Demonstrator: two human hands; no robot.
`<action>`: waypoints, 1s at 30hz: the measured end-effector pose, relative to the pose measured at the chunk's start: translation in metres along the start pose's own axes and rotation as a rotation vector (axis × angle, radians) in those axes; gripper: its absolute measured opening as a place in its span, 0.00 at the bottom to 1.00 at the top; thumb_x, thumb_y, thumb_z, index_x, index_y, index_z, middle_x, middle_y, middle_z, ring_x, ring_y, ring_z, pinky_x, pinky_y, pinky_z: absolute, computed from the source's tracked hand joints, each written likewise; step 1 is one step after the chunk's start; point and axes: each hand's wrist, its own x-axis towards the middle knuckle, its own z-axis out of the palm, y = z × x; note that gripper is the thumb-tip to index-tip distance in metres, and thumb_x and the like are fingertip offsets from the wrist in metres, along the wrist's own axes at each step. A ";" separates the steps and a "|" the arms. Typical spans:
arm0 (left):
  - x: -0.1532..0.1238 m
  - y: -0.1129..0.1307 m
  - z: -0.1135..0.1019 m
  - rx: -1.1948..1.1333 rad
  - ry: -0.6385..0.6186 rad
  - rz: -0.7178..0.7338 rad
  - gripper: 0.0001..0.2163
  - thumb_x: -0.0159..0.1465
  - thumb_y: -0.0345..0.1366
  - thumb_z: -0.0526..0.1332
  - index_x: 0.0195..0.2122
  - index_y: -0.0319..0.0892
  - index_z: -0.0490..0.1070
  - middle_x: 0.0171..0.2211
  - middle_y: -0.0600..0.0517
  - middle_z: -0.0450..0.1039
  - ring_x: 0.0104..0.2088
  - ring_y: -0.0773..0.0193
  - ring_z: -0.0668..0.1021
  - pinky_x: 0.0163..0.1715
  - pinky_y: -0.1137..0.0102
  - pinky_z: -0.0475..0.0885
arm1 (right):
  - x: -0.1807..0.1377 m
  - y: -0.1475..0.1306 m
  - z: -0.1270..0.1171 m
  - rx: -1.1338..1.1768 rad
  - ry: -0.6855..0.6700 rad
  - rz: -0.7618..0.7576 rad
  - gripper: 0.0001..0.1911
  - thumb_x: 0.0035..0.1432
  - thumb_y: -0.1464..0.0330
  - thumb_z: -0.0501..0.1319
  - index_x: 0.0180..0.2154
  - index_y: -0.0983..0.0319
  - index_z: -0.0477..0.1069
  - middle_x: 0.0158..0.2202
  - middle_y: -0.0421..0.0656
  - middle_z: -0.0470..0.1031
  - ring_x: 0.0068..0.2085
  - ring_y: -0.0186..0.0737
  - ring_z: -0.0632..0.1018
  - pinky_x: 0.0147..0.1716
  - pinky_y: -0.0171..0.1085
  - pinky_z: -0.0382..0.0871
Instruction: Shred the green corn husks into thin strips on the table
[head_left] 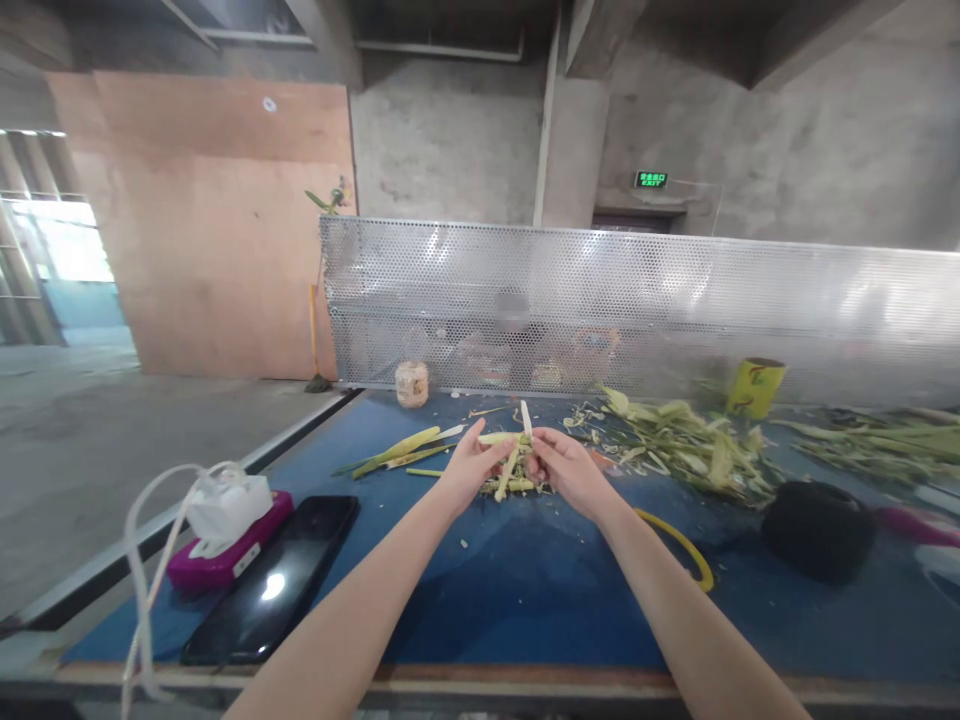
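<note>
Over a blue table, my left hand and my right hand meet at a small pale yellow-green stalk with leaves peeling off it. Both hands pinch it from either side, fingers closed on it. One pale strip stands upright between the thumbs. A little heap of peeled scraps lies on the table right below the hands.
Loose stalks lie left of the hands, a big pile of green husks to the right. A phone, a magenta box with a white charger, a jar, a yellow cup, a black roll and a perforated metal screen surround the work area.
</note>
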 end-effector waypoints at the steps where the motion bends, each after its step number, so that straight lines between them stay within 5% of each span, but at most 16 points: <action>1: 0.000 0.002 -0.001 -0.013 -0.009 -0.023 0.28 0.46 0.37 0.65 0.48 0.38 0.59 0.29 0.50 0.71 0.25 0.69 0.72 0.24 0.75 0.63 | 0.000 0.000 0.001 0.012 0.024 0.002 0.11 0.49 0.61 0.58 0.30 0.62 0.63 0.16 0.34 0.64 0.17 0.26 0.62 0.19 0.30 0.51; 4: -0.003 0.005 -0.001 0.009 -0.175 -0.174 0.17 0.49 0.45 0.61 0.33 0.35 0.68 0.28 0.47 0.71 0.24 0.70 0.71 0.20 0.77 0.60 | -0.003 -0.003 0.003 0.057 0.089 0.004 0.12 0.47 0.61 0.60 0.29 0.62 0.62 0.15 0.34 0.64 0.18 0.27 0.62 0.20 0.31 0.53; 7: -0.005 0.002 0.002 0.038 -0.267 -0.351 0.21 0.50 0.52 0.56 0.30 0.37 0.69 0.27 0.49 0.70 0.21 0.73 0.69 0.16 0.78 0.56 | -0.009 -0.007 0.003 0.087 0.114 -0.012 0.11 0.47 0.62 0.60 0.30 0.62 0.62 0.16 0.35 0.64 0.19 0.28 0.63 0.21 0.32 0.55; 11: -0.003 -0.007 0.003 0.165 -0.285 -0.078 0.20 0.49 0.47 0.60 0.37 0.38 0.70 0.23 0.52 0.69 0.21 0.73 0.68 0.19 0.77 0.60 | -0.011 -0.005 0.004 0.018 0.061 0.067 0.13 0.45 0.62 0.60 0.33 0.61 0.63 0.18 0.35 0.64 0.20 0.30 0.63 0.21 0.33 0.56; 15: -0.001 -0.011 -0.003 0.250 -0.240 0.176 0.32 0.47 0.37 0.64 0.54 0.40 0.56 0.27 0.52 0.70 0.26 0.69 0.71 0.31 0.70 0.67 | -0.007 0.003 0.007 -0.030 0.038 0.092 0.19 0.44 0.63 0.60 0.39 0.60 0.59 0.17 0.33 0.64 0.18 0.29 0.63 0.20 0.33 0.56; 18: 0.000 -0.012 -0.005 0.273 -0.243 0.202 0.35 0.47 0.35 0.64 0.56 0.41 0.52 0.37 0.48 0.70 0.30 0.68 0.73 0.37 0.67 0.66 | -0.006 0.007 0.005 -0.100 0.063 0.060 0.23 0.44 0.62 0.60 0.41 0.60 0.54 0.15 0.32 0.63 0.17 0.30 0.63 0.19 0.32 0.55; 23: -0.002 -0.014 0.000 0.305 -0.270 0.182 0.35 0.48 0.34 0.63 0.57 0.38 0.50 0.33 0.46 0.72 0.31 0.65 0.73 0.37 0.65 0.67 | -0.009 0.004 -0.002 -0.325 0.097 0.025 0.29 0.45 0.62 0.59 0.47 0.62 0.50 0.13 0.32 0.65 0.15 0.30 0.63 0.16 0.31 0.52; 26: -0.004 -0.013 0.003 0.282 -0.260 0.253 0.34 0.47 0.32 0.64 0.55 0.41 0.53 0.43 0.44 0.69 0.34 0.65 0.73 0.36 0.68 0.67 | -0.010 0.001 -0.005 -0.368 0.072 0.044 0.30 0.46 0.61 0.58 0.48 0.64 0.49 0.11 0.31 0.63 0.14 0.29 0.60 0.15 0.30 0.50; 30: -0.005 -0.010 0.003 0.312 -0.262 0.234 0.32 0.49 0.34 0.62 0.55 0.41 0.53 0.32 0.49 0.72 0.22 0.71 0.70 0.22 0.74 0.65 | -0.011 0.001 -0.008 -0.336 0.045 0.042 0.31 0.48 0.59 0.56 0.50 0.64 0.50 0.11 0.31 0.62 0.14 0.28 0.59 0.15 0.30 0.49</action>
